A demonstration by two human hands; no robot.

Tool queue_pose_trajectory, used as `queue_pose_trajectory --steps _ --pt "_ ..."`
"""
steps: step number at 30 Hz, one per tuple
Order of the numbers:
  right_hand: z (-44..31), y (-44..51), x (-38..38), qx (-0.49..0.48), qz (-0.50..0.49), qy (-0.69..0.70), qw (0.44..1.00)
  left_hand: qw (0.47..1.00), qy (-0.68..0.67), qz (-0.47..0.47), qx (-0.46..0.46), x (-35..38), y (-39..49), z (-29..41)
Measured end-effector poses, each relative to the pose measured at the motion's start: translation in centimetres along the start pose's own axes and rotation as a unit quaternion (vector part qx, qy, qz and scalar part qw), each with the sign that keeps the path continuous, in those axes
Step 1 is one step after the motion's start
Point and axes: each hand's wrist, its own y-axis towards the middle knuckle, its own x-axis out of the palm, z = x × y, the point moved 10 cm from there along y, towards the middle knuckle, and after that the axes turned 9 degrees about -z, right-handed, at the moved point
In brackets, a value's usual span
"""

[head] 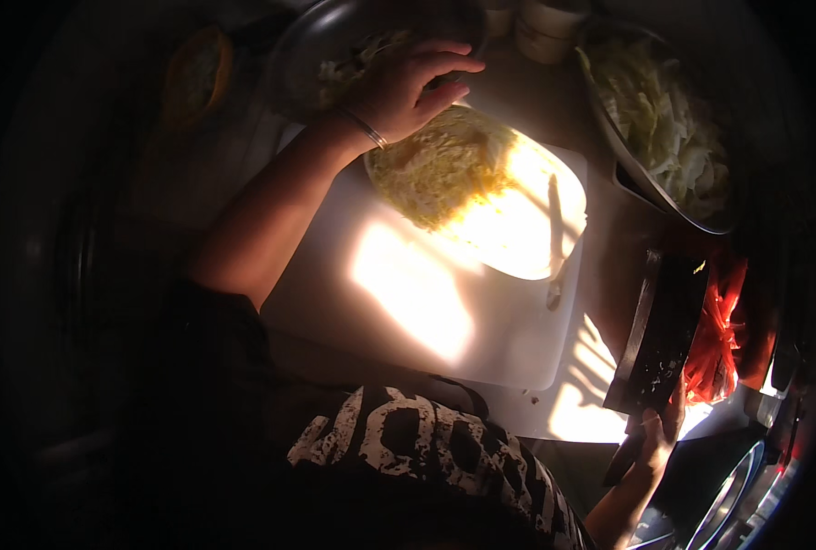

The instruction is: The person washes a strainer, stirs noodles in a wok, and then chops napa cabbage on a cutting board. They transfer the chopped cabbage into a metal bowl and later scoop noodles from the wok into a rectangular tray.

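My left hand (425,86), with a bangle at the wrist, reaches over the near rim of a dark bowl (305,34); its fingers are apart and nothing shows in them. Just below it, a pale plate (566,199) bears a heap of finely chopped yellow-green vegetable (449,165). The plate rests on a white cutting board (511,344), and a slim utensil (554,227) lies over its right edge. At the lower right, my right hand (655,433) grips the handle of a broad dark cleaver (662,337), whose blade points away from me.
At the upper right stands a large bowl (621,148) of sliced cabbage (669,124). A red plastic bag (717,337) lies beside the cleaver. Containers (549,31) stand at the back, and an orange-rimmed container (222,75) at the upper left. A round metal-rimmed vessel (731,488) is at the lower right.
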Motion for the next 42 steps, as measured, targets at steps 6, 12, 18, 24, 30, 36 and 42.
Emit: queue_pose_trajectory --steps 6,12,18,24,30,36,42 --pt "0.4 1.1 17.7 -0.073 -0.258 -0.494 0.827 0.887 0.042 0.048 -0.457 -9.9 -40.4 -10.0" --pt "5.4 4.2 32.3 -0.276 -0.200 -0.747 0.571 0.852 0.008 0.063 -0.520 -4.9 -53.0 -10.4" --pt "8.9 6.0 33.5 -0.301 -0.147 -0.708 0.622 0.924 -0.112 0.144 -0.335 -3.8 -43.5 -7.0" --pt "9.4 -2.5 33.2 -0.276 -0.201 -0.634 0.694 0.956 -0.230 -0.018 -0.181 1.3 -38.2 2.7" --pt "13.7 -5.9 31.0 -0.148 -0.186 -0.662 0.711 0.989 -0.027 -0.118 0.088 8.7 -34.1 11.7" --pt "15.1 -6.1 29.7 -0.137 -0.183 -0.630 0.742 0.973 0.035 -0.223 0.057 10.0 -36.2 10.2" --pt "14.6 -6.3 30.9 -0.135 -0.287 -0.648 0.693 0.969 0.041 -0.234 0.071 8.7 -36.0 10.9"
